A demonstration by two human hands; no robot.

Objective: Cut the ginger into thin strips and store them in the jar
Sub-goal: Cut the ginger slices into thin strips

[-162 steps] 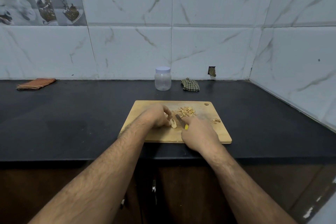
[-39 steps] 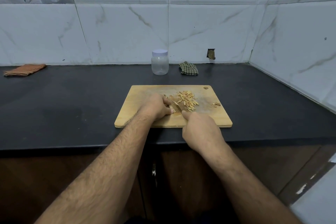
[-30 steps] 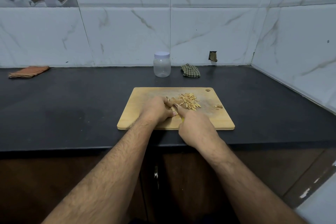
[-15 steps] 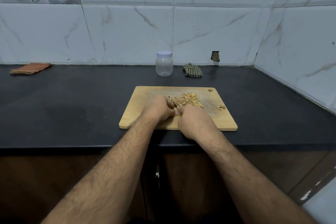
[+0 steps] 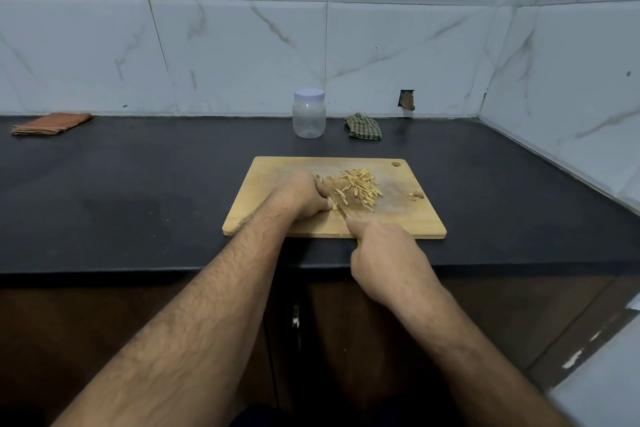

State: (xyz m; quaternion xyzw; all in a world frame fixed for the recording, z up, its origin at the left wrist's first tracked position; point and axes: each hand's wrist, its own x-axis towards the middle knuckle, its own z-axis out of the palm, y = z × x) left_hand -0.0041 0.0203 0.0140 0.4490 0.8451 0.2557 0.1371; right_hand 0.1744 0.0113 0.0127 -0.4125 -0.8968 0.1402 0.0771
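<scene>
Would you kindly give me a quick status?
Right hand grips knife; left hand steadies ginger. Strips piled on board. Jar lidded, empty.

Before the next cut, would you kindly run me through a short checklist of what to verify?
1. Right hand grips the knife: ok.
2. Left hand steadies the ginger, fingertips curled back: cannot tell, the piece is hidden.
3. Cutting board flat on the counter: ok.
4. Cut strips piled clear of the blade: ok.
5. Jar ready for strips: not ok, lid still on.
</scene>
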